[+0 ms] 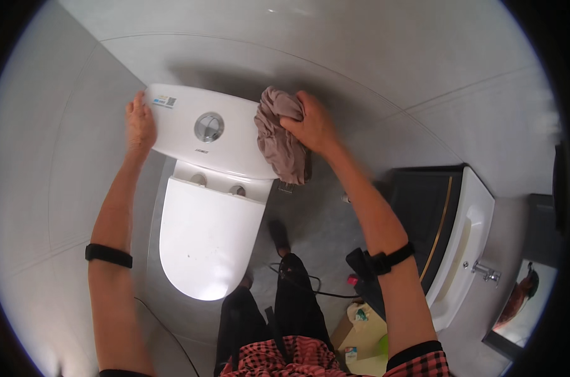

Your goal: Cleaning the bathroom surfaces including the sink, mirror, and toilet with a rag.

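Note:
A white ceramic toilet stands before me against the tiled wall, its cistern lid (181,136) bearing a round chrome flush button (209,127) and a printed sticker. The toilet's seat cover (209,240) is down. My left hand (141,122) rests against the left end of the cistern lid, with nothing seen in its grasp. My right hand (311,122) grips a crumpled brownish-pink cloth (282,136), which hangs over the lid's right end. Part of the cloth drapes down past the lid's edge.
At the right stands a dark vanity cabinet (419,207) with a white washbasin (464,245) and chrome tap (487,272). A floor drain (286,187) lies beside the toilet. A black cable (332,295) crosses near my legs. An open cardboard box (367,348) holds small items at lower right.

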Motion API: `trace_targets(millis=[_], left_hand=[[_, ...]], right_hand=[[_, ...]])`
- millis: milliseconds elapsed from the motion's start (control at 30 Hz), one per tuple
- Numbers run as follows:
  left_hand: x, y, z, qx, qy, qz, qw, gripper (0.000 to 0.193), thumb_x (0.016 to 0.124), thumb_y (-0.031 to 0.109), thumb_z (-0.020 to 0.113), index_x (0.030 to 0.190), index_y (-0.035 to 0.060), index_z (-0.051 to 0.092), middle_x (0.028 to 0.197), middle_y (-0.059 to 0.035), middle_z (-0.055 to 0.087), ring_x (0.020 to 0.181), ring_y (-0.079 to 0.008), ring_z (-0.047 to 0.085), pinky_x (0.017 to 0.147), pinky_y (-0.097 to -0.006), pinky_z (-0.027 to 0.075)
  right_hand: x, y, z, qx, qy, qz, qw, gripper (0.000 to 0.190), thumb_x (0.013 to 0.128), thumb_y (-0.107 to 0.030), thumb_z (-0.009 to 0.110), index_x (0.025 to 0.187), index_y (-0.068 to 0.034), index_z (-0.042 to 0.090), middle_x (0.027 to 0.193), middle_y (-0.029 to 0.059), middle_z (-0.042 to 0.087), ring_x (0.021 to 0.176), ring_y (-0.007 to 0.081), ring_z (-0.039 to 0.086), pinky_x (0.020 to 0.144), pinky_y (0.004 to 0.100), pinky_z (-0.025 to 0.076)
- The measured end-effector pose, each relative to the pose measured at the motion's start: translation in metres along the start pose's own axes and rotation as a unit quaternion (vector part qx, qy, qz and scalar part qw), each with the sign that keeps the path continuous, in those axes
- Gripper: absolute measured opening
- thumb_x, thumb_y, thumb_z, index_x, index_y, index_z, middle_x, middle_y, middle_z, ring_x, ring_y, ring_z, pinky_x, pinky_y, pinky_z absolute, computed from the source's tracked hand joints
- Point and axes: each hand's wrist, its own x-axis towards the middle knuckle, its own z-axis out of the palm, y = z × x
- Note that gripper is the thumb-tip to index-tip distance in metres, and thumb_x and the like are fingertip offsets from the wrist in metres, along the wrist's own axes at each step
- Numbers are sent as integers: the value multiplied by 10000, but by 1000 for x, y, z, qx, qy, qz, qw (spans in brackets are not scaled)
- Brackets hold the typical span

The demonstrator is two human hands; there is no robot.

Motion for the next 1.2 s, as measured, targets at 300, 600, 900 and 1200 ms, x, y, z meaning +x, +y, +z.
trace_targets(millis=[300, 600, 900, 1200], left_hand=[[17, -34, -10, 121, -84, -79, 986, 432, 981, 303, 341, 1243, -19, 457, 1111, -220, 538, 1034, -343, 546, 908, -412, 431], [3, -3, -14, 43, -13, -172, 984, 515, 959, 436, 358, 1228, 21, 504, 984, -105, 576, 891, -175, 559, 831, -320, 446], [13, -18, -33, -6, -18, -167, 986, 462, 954, 436, 377, 1102, 28, 534, 912, -56, 538, 849, -155, 521, 797, -302, 430], [9, -22, -42, -68, -4, -178, 982, 408, 960, 410, 387, 1086, 53, 537, 912, -35, 534, 849, -133, 508, 789, -290, 423]], right_hand=[[-61, 25, 94, 525, 381, 47, 759, 476, 841, -330, 633, 1145, 0, 475, 1073, 60, 514, 972, 151, 481, 856, 300, 407], [-45, 226, 222, 685, 210, 300, 630, 437, 932, -358, 543, 1181, 1, 557, 1072, 101, 585, 952, 205, 564, 809, 335, 471], [-34, 141, 135, 560, 157, 182, 793, 463, 840, -335, 565, 1121, 31, 597, 1088, 193, 630, 1057, 314, 598, 909, 372, 448], [102, 135, 118, 362, -263, -63, 892, 631, 854, -440, 620, 1334, -56, 482, 1346, 141, 494, 1246, 263, 468, 1040, 339, 360]])
